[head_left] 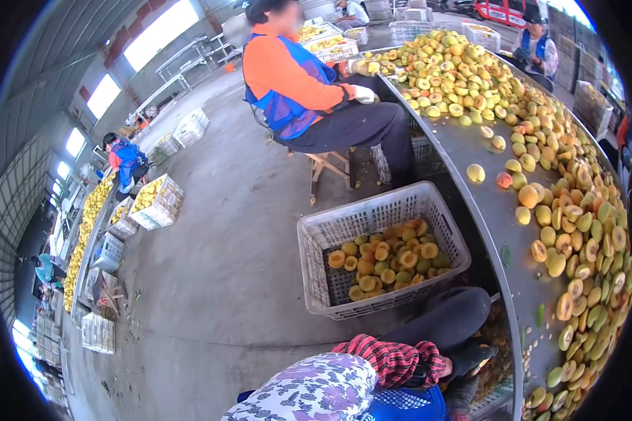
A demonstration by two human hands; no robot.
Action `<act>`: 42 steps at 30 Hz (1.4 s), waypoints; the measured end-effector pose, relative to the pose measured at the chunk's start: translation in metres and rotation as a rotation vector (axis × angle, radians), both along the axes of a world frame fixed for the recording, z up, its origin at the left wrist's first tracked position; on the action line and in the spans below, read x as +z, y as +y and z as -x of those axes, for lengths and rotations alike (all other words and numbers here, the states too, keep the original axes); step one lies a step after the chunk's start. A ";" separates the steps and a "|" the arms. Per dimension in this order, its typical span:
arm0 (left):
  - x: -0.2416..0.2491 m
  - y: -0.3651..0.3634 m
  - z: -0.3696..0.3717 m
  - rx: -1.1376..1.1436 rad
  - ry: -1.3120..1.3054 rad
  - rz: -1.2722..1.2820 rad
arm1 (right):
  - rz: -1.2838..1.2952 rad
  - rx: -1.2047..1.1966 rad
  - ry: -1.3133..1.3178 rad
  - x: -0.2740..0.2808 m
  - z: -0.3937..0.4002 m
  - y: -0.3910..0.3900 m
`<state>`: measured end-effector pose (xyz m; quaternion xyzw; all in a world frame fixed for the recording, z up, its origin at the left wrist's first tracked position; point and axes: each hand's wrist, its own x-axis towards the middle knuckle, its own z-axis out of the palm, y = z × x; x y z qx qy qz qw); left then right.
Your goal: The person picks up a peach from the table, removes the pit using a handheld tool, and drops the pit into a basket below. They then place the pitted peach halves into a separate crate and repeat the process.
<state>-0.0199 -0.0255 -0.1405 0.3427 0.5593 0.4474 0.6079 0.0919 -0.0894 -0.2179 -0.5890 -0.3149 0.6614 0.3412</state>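
Neither my left hand nor my right hand shows in this view. Halved yellow-orange fruit [463, 77] lies in a long heap on a grey metal table [463, 151] along the right side. Beside the table, a pale plastic crate [372, 212] on the floor holds more fruit halves [393, 259]. At the bottom, a co-worker with a floral head covering [316, 389], a red plaid sleeve [390, 358] and a blue vest bends close to the table edge. What this person's dark-gloved hand [474, 359] holds is unclear.
A seated person in orange and blue [288, 77] wears pale gloves near the table's far end. Another person [537, 52] is at its far right side. Crates [158, 200], a fruit-covered table [88, 224] and more people stand left across the concrete floor [218, 245].
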 end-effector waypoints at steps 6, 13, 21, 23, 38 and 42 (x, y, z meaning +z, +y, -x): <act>-0.013 0.007 0.006 -0.029 0.117 -0.029 | -0.023 0.376 -0.331 0.053 0.017 0.012; 0.003 0.001 0.009 0.038 0.190 -0.004 | -0.492 1.323 -1.194 0.117 0.027 0.018; 0.006 0.009 0.022 -0.252 -0.249 0.147 | -0.104 0.676 -0.049 0.134 0.000 0.019; -0.002 0.008 0.016 -0.138 -0.458 0.248 | 0.343 0.445 0.091 0.171 0.008 0.022; 0.018 -0.007 0.020 -0.208 -0.122 -0.211 | 0.044 0.473 0.069 0.146 0.011 -0.003; 0.002 0.006 0.018 0.047 -0.444 0.170 | 0.199 0.174 0.203 0.178 -0.005 -0.011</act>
